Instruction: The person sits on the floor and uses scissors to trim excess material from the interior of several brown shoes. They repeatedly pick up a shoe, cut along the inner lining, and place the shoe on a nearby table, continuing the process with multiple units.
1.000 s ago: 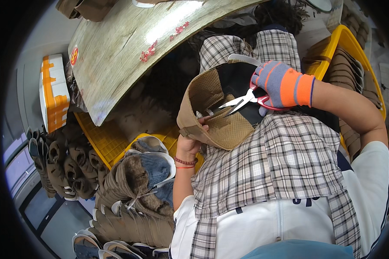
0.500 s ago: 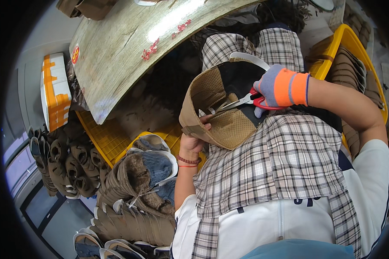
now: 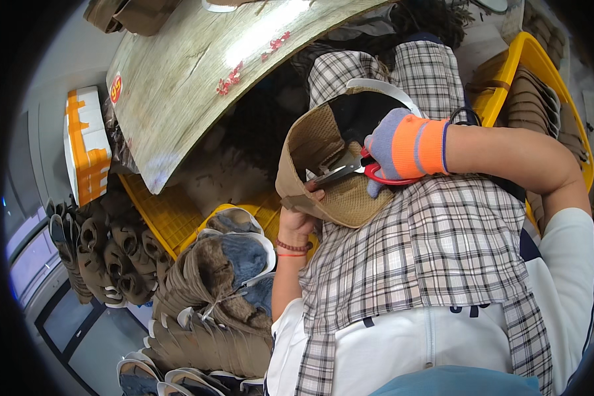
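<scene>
Nearest lay the checked apron [image 3: 435,264] over the person's lap, and on it rested the tan shoe upper [image 3: 330,171] — a woven piece with a white-edged dark opening, tilted so its inside faced up. The left hand [image 3: 299,221], bare, with bead bracelets at the wrist, held the upper's lower edge, fingers and thumb closed on the fabric. The right hand [image 3: 399,148], in a grey and orange glove, was closed around the red handles of the scissors [image 3: 350,170]. Their blades pointed left across the woven panel, tips close to the left thumb; whether the blades were apart or together could not be told.

The step in hand looked like trimming — snipping stray thread or excess at the upper's edge, with the cut about to be made or just being lined up. The next move probably called for keeping the fabric taut in the left grip, holding the thumb clear of the tips, and closing the blades only on the loose bit, not on the weave.

Below left, bundles of brown uppers [image 3: 211,317] were stacked by the knee. Beyond them sat a yellow crate [image 3: 165,211], then the pale table [image 3: 198,72] overhead. A second yellow crate [image 3: 534,59] of uppers stood at the far right.
</scene>
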The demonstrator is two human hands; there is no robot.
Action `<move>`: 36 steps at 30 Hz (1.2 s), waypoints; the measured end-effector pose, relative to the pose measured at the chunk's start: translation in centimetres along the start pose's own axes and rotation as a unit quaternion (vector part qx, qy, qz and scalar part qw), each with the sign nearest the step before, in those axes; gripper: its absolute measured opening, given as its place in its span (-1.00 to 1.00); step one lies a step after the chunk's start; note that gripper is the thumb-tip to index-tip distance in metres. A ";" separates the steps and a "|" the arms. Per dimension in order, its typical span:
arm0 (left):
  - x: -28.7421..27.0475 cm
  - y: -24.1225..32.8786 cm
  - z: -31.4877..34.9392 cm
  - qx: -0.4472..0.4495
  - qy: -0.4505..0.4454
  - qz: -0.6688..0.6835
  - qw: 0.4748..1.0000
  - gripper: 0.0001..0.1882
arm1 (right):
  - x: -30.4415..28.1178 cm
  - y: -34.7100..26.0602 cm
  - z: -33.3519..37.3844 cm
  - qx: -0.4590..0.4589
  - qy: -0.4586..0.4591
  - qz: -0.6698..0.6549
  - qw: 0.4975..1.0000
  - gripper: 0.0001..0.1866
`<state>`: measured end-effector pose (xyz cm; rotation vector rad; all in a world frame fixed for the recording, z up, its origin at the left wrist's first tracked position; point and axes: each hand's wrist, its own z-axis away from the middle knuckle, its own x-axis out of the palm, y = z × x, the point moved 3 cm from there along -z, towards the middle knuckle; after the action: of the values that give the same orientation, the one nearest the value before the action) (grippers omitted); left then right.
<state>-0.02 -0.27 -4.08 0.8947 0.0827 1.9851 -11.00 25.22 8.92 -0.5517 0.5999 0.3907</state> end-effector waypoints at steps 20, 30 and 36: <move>1.8 1.6 -0.7 0.178 -0.131 -0.071 0.973 -0.76 | 0.0 5.2 0.0 -0.049 -0.146 -0.092 0.984 -0.35; -0.8 2.8 -4.1 0.242 -0.107 -0.090 0.960 -0.71 | -2.2 4.3 -4.2 -0.066 -0.277 -0.231 0.930 -0.14; 1.6 3.5 -3.2 0.183 -0.069 0.028 0.980 -0.75 | -3.7 2.8 -3.1 -0.024 -0.268 -0.205 0.941 -0.04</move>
<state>-5.00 -0.11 -4.15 1.2796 0.3575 1.9864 -16.46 24.94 8.06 -0.5703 -0.0548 0.1455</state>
